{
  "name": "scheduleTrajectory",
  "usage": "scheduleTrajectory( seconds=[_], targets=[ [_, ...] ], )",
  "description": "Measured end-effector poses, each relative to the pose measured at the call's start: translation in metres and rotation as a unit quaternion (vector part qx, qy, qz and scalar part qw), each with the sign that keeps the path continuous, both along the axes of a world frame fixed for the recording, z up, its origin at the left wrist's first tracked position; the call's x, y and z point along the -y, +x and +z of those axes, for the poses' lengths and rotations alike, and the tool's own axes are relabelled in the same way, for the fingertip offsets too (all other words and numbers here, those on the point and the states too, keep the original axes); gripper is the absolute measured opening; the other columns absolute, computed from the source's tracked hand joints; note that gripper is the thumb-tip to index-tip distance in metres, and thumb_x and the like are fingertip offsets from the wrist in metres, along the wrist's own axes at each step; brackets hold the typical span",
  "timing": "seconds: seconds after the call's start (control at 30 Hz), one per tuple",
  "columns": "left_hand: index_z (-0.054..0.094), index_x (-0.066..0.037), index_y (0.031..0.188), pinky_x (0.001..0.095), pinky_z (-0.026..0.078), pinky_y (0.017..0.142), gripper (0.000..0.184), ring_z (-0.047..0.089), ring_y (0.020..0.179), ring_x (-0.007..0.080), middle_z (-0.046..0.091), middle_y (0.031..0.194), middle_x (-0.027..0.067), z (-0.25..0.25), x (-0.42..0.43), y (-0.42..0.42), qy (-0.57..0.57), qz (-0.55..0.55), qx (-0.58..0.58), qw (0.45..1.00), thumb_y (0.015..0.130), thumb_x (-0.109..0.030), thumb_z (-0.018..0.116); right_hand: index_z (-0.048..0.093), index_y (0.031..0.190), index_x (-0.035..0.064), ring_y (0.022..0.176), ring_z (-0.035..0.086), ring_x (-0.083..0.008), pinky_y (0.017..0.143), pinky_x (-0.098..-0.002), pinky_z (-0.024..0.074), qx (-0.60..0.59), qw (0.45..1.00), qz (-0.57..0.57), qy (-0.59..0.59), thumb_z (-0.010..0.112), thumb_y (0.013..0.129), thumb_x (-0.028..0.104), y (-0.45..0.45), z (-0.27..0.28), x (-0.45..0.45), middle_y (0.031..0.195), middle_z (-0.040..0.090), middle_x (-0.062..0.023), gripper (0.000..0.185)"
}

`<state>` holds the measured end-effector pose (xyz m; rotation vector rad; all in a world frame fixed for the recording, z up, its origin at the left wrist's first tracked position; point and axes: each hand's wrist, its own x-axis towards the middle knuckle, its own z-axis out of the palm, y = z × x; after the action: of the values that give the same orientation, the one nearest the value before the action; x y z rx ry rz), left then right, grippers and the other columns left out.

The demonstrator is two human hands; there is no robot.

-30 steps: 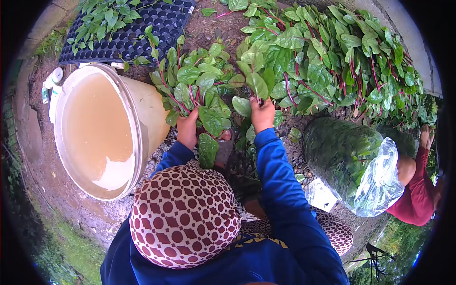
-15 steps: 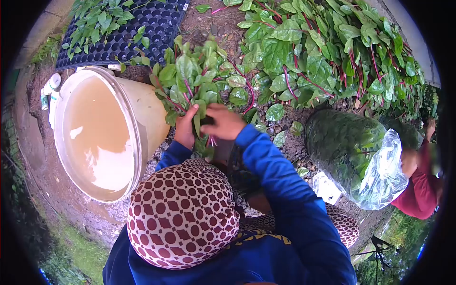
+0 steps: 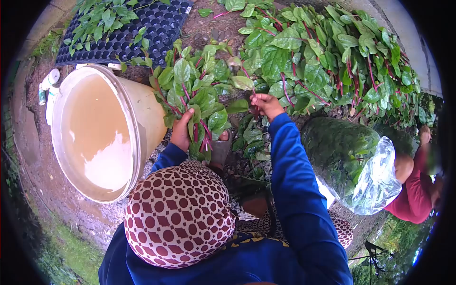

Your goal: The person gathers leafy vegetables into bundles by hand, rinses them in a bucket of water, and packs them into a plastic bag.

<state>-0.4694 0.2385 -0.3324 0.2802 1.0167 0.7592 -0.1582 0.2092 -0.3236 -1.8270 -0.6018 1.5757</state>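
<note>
My left hand [image 3: 182, 132] is closed around the lower stems of a bunch of leafy greens [image 3: 202, 97], with glossy green leaves and magenta stems like Malabar spinach. The cut stem ends point down towards my knees. To its right, my right hand [image 3: 267, 105] pinches a single sprig [image 3: 243, 82] with a reddish stem, apart from the bunch. Beyond my right hand lies a large heap of the same greens [image 3: 327, 61]. Loose leaves [image 3: 251, 137] lie on the ground below my right hand.
A large tub of murky water [image 3: 99, 137] stands at my left. Behind it lies a black seedling tray [image 3: 156, 23]. At right is a clear plastic bag of greens [image 3: 342, 147], beside another person in a red sleeve [image 3: 411, 199]. White bottles [image 3: 51, 78] stand left of the tub.
My right hand has moved right, away from the bunch, and now pinches a single sprig near the heap. My left hand keeps hold of the bunch in nearly the same place.
</note>
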Motion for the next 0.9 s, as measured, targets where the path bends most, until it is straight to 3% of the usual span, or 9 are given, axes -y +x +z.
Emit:
scheduleTrajectory(
  seconds=[0.1, 0.2, 0.43, 0.6, 0.7, 0.73, 0.77, 0.83, 0.9],
  targets=[
    [0.057, -0.006, 0.108, 0.0307, 0.053, 0.071, 0.027, 0.062, 0.079, 0.0167, 0.063, 0.092, 0.0053, -0.002, -0.001, 0.004, -0.009, 0.006, 0.002, 1.000, 0.088, -0.025, 0.059, 0.063, 0.105, 0.0043, 0.065, 0.055, -0.0050, 0.052, -0.0206, 0.0413, -0.183, 0.980, -0.069, 0.040, 0.064, 0.087, 0.022, 0.004, 0.041, 0.024, 0.085, 0.065, 0.0005, 0.025],
    [0.057, -0.006, 0.107, 0.0308, 0.053, 0.071, 0.027, 0.062, 0.079, 0.0167, 0.063, 0.092, 0.0055, 0.001, 0.000, 0.006, -0.005, 0.011, 0.026, 1.000, 0.089, -0.025, 0.059, 0.060, 0.108, 0.0059, 0.067, 0.052, -0.0079, 0.053, -0.0195, 0.0403, -0.264, 0.963, -0.026, 0.046, 0.064, 0.087, 0.021, 0.019, 0.060, 0.039, 0.080, 0.058, 0.0025, 0.026],
    [0.058, 0.000, 0.109, 0.0309, 0.050, 0.078, 0.033, 0.061, 0.086, 0.0174, 0.063, 0.100, 0.0072, 0.011, 0.000, 0.010, 0.005, 0.026, 0.006, 1.000, 0.085, -0.022, 0.063, 0.062, 0.103, 0.0065, 0.066, 0.051, -0.0082, 0.054, -0.0202, 0.0381, -0.247, 0.965, -0.054, 0.065, 0.068, 0.083, 0.023, 0.019, 0.089, 0.051, 0.080, 0.059, 0.0018, 0.026],
    [0.058, -0.001, 0.109, 0.0310, 0.050, 0.078, 0.033, 0.062, 0.086, 0.0176, 0.063, 0.099, 0.0072, 0.014, 0.001, 0.013, 0.005, 0.028, 0.018, 0.999, 0.085, -0.023, 0.062, 0.064, 0.104, 0.0060, 0.071, 0.054, -0.0070, 0.061, -0.0199, 0.0430, -0.243, 0.967, -0.037, 0.067, 0.061, 0.089, 0.017, 0.026, 0.094, 0.061, 0.082, 0.060, 0.0021, 0.018],
    [0.059, -0.001, 0.107, 0.0296, 0.050, 0.076, 0.032, 0.061, 0.083, 0.0163, 0.063, 0.097, 0.0064, 0.023, -0.004, 0.009, -0.018, 0.024, 0.033, 0.999, 0.085, -0.023, 0.063, 0.067, 0.098, 0.0062, 0.073, 0.059, -0.0138, 0.062, -0.0270, 0.0469, -0.061, 0.991, 0.119, 0.007, 0.062, 0.086, 0.015, 0.038, 0.071, 0.096, 0.082, 0.065, -0.0024, 0.016],
    [0.059, -0.001, 0.107, 0.0296, 0.050, 0.076, 0.032, 0.061, 0.083, 0.0162, 0.063, 0.097, 0.0065, 0.024, -0.007, 0.009, -0.024, 0.019, 0.042, 0.999, 0.085, -0.024, 0.063, 0.067, 0.094, 0.0065, 0.073, 0.061, -0.0194, 0.064, -0.0320, 0.0482, 0.100, 0.934, 0.344, 0.006, 0.062, 0.084, 0.016, 0.045, 0.047, 0.121, 0.082, 0.066, -0.0067, 0.015],
    [0.059, -0.001, 0.107, 0.0295, 0.050, 0.075, 0.032, 0.061, 0.083, 0.0162, 0.063, 0.097, 0.0063, 0.024, -0.009, 0.009, -0.026, 0.020, 0.048, 0.998, 0.085, -0.023, 0.063, 0.068, 0.090, 0.0069, 0.073, 0.063, -0.0251, 0.065, -0.0370, 0.0496, 0.254, 0.802, 0.541, 0.003, 0.062, 0.081, 0.016, 0.052, 0.025, 0.149, 0.081, 0.067, -0.0109, 0.014],
    [0.059, -0.001, 0.107, 0.0293, 0.050, 0.075, 0.031, 0.061, 0.083, 0.0161, 0.063, 0.097, 0.0060, 0.024, -0.013, 0.010, -0.032, 0.024, 0.060, 0.997, 0.085, -0.023, 0.063, 0.067, 0.084, 0.0090, 0.074, 0.063, -0.0343, 0.068, -0.0445, 0.0494, 0.384, 0.681, 0.616, -0.101, 0.061, 0.076, 0.017, 0.054, 0.029, 0.187, 0.080, 0.065, -0.0162, 0.013],
    [0.059, -0.001, 0.106, 0.0292, 0.050, 0.074, 0.030, 0.061, 0.083, 0.0156, 0.063, 0.097, 0.0059, 0.028, -0.013, 0.015, 0.013, 0.034, 0.023, 0.999, 0.084, -0.020, 0.064, 0.065, 0.080, 0.0081, 0.073, 0.063, -0.0348, 0.067, -0.0447, 0.0494, 0.419, 0.759, 0.495, -0.059, 0.060, 0.076, 0.016, 0.044, 0.069, 0.159, 0.080, 0.064, -0.0167, 0.010]
  ],
)
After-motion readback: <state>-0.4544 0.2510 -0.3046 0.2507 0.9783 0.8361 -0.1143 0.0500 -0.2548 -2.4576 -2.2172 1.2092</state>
